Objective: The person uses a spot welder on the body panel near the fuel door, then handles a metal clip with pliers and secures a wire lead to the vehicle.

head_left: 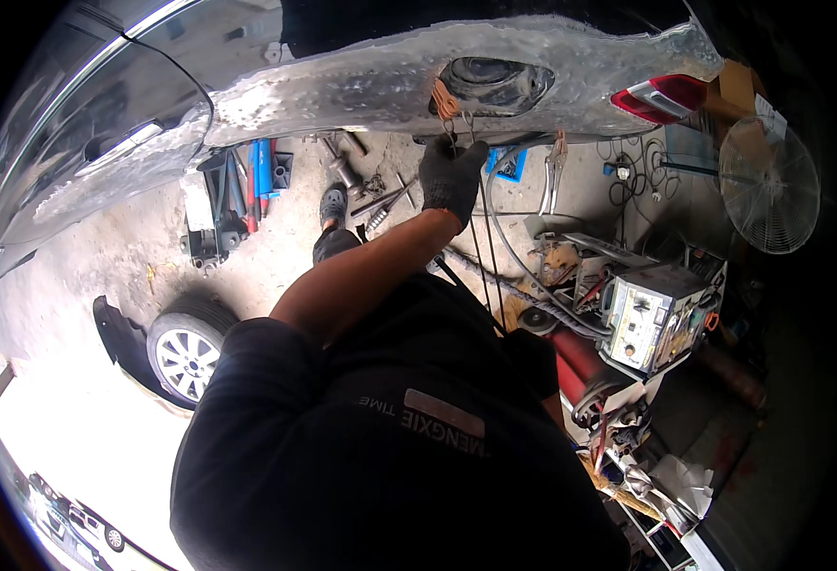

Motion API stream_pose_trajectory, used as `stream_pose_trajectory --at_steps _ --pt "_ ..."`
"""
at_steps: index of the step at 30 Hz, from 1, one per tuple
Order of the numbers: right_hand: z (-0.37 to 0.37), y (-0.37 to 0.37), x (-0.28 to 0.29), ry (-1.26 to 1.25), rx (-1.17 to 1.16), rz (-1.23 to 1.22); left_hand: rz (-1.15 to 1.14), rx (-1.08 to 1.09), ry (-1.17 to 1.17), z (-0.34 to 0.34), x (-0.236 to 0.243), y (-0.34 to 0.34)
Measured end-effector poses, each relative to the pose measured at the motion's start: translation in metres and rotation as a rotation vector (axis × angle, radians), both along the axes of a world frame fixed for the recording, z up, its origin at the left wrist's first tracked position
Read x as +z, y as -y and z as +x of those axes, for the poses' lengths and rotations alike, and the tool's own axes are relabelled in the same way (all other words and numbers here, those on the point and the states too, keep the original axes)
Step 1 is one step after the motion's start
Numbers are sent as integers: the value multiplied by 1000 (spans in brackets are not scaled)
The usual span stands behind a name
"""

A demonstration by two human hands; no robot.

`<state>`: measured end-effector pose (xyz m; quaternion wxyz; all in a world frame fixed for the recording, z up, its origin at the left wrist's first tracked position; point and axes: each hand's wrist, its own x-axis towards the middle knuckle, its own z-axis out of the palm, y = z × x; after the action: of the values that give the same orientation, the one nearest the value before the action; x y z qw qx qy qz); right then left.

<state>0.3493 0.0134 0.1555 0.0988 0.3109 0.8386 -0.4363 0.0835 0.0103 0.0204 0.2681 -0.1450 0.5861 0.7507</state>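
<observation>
My left hand (452, 179), in a dark knitted glove, is raised to the lower edge of a car's bare-metal rear panel (361, 86). Its fingers are closed around metal rings under a copper-coloured claw hook (445, 99), which lies against the panel beside a dark oval opening (499, 86). Two thin dark lines hang from near this hand toward my body. My right hand (532, 364) appears as a dark gloved shape by my right side, next to a thin black rod (456, 283); its fingers are hidden. Locking pliers (552, 176) hang from the panel's lower edge, further right.
A white-fronted welding machine (642, 324) stands at right near a red cylinder (580, 366) and a fan (770, 186). Hoses and cables cross the floor there. Jacks and tools (237, 195) lie under the car at left. A wheel (188, 357) lies behind on the left.
</observation>
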Motion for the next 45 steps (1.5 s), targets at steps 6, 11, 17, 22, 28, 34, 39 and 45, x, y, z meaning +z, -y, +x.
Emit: stream_pose_trajectory --at_steps 6,11,17,22,28,34,39,45 --pt "-9 -6 1 54 79 68 106 57 14 -5 -9 -2" --pt "-10 -6 1 69 73 83 130 54 31 -6 -12 -4" --pt "1 -8 -1 60 41 93 170 35 4 3 -15 -4" --pt "7 -14 -7 39 52 97 208 59 -34 3 -17 -10" --pt "8 -18 -3 70 54 88 245 74 -10 0 -15 -13" --pt "0 -15 1 73 23 124 288 85 24 -3 -16 -11" --pt "3 -16 -14 70 -9 184 244 125 67 -7 -17 -11" --pt "-6 -17 -16 85 -19 211 203 -162 456 2 16 5"
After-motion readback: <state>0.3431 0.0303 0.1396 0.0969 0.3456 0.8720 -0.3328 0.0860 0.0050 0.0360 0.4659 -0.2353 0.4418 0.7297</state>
